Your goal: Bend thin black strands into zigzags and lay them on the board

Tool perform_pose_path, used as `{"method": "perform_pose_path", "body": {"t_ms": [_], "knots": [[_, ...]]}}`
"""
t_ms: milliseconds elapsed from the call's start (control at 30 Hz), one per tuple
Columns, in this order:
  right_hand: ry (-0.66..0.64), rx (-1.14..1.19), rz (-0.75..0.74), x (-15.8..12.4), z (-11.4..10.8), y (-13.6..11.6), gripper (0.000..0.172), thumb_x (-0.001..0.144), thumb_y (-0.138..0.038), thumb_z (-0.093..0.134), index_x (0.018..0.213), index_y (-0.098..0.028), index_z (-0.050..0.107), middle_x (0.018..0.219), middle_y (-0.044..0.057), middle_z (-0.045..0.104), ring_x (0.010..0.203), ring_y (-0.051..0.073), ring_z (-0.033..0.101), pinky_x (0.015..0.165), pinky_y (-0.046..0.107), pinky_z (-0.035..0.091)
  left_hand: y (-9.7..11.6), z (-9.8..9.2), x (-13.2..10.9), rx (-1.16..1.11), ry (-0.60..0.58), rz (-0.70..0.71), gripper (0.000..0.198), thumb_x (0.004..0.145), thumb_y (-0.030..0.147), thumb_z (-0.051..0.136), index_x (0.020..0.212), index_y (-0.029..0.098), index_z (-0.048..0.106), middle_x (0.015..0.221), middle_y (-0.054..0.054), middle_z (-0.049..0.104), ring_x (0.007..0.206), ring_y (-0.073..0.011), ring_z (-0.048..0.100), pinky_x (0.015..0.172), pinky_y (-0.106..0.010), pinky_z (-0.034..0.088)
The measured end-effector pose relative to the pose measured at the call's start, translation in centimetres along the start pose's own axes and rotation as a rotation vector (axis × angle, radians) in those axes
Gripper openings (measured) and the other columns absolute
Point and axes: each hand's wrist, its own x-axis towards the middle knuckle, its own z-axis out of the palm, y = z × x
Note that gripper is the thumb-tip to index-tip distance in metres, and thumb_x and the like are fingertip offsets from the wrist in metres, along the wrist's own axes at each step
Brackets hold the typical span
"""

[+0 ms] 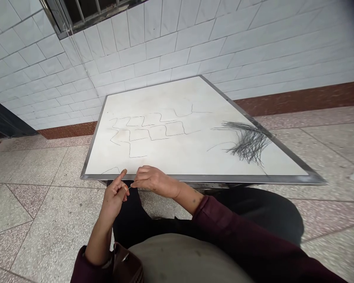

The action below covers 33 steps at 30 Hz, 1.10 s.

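Observation:
My left hand [115,195] is at the near left edge of the white table, its thumb and fingers pinched on a thin wire [130,187]. Close beside it, my right hand [155,181] grips the same wire with its fingertips, palm down. Past my left fingertips, a thin bent line of wire [110,169] shows over the tabletop; whether it is the same piece is hard to tell. Several dark wires bent into steps [139,129] lie in rows on the left and middle of the table.
A tangled heap of dark wires [250,144] lies at the right of the metal-edged table [177,88]. A tiled wall [165,51] stands behind it, with a barred window [88,11] at upper left. My legs are under the near edge.

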Motion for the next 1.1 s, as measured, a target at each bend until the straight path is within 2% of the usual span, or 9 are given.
{"method": "perform_pose_path", "body": {"t_ms": [400, 600, 700, 800, 900, 1000, 1100], "knots": [[0.121, -0.05, 0.047, -0.9, 0.1, 0.1, 0.018, 0.097, -0.019, 0.05, 0.097, -0.018, 0.068, 0.081, 0.004, 0.069, 0.078, 0.014, 0.055, 0.072, 0.029, 0.044, 0.0, 0.1, -0.1, -0.014, 0.05, 0.019, 0.061, 0.084, 0.032, 0.057, 0.143, 0.019, 0.044, 0.068, 0.002, 0.055, 0.055, -0.0091, 0.045, 0.056, -0.023, 0.039], [0.067, -0.102, 0.048, -1.1, 0.3, 0.1, 0.018, 0.097, -0.021, 0.05, 0.098, -0.02, 0.067, 0.083, 0.004, 0.069, 0.081, 0.015, 0.056, 0.073, 0.03, 0.043, -0.2, 0.4, 0.1, -0.053, 0.061, 0.02, 0.064, 0.082, 0.034, 0.06, 0.142, 0.018, 0.045, 0.066, 0.003, 0.055, 0.054, -0.0089, 0.045, 0.054, -0.023, 0.038], [0.136, -0.084, 0.092, -1.5, 0.3, 0.6, 0.013, 0.095, -0.023, 0.054, 0.095, -0.02, 0.067, 0.083, 0.005, 0.068, 0.082, 0.016, 0.057, 0.073, 0.03, 0.045, -0.5, 0.0, 0.7, -0.058, 0.086, 0.022, 0.067, 0.079, 0.036, 0.062, 0.141, 0.016, 0.045, 0.064, 0.003, 0.055, 0.053, -0.0091, 0.045, 0.052, -0.022, 0.038], [0.274, -0.025, 0.231, -2.7, 0.1, 1.6, 0.01, 0.093, -0.021, 0.056, 0.092, -0.02, 0.066, 0.082, 0.005, 0.068, 0.081, 0.017, 0.058, 0.073, 0.03, 0.05, -1.0, -1.3, 2.4, -0.003, 0.113, -0.012, 0.064, 0.076, 0.036, 0.064, 0.134, 0.014, 0.047, 0.062, 0.004, 0.058, 0.049, -0.0092, 0.046, 0.051, -0.022, 0.039], [0.397, -0.013, 0.431, -4.8, -0.2, 3.1, 0.014, 0.094, -0.023, 0.052, 0.09, -0.02, 0.066, 0.082, 0.006, 0.067, 0.079, 0.018, 0.062, 0.071, 0.032, 0.053, -1.5, -3.2, 5.2, -0.004, 0.082, -0.102, 0.051, 0.07, 0.036, 0.069, 0.113, 0.014, 0.055, 0.06, 0.003, 0.061, 0.046, -0.0088, 0.048, 0.049, -0.021, 0.038], [0.41, -0.009, 0.605, -7.0, -0.3, 4.8, 0.017, 0.094, -0.028, 0.052, 0.088, -0.02, 0.066, 0.083, 0.006, 0.066, 0.077, 0.019, 0.063, 0.068, 0.032, 0.053, -1.5, -4.7, 8.6, -0.002, 0.073, -0.157, 0.041, 0.064, 0.035, 0.074, 0.094, 0.013, 0.058, 0.058, 0.002, 0.062, 0.044, -0.0079, 0.048, 0.047, -0.021, 0.038], [0.387, 0.029, 0.744, -8.4, -0.2, 5.8, 0.021, 0.092, -0.035, 0.054, 0.085, -0.02, 0.067, 0.082, 0.006, 0.066, 0.075, 0.019, 0.063, 0.065, 0.032, 0.053, -1.2, -5.8, 11.7, 0.021, 0.061, -0.23, 0.036, 0.06, 0.028, 0.078, 0.085, 0.012, 0.057, 0.059, -0.002, 0.064, 0.042, -0.0071, 0.049, 0.047, -0.02, 0.039]]}}
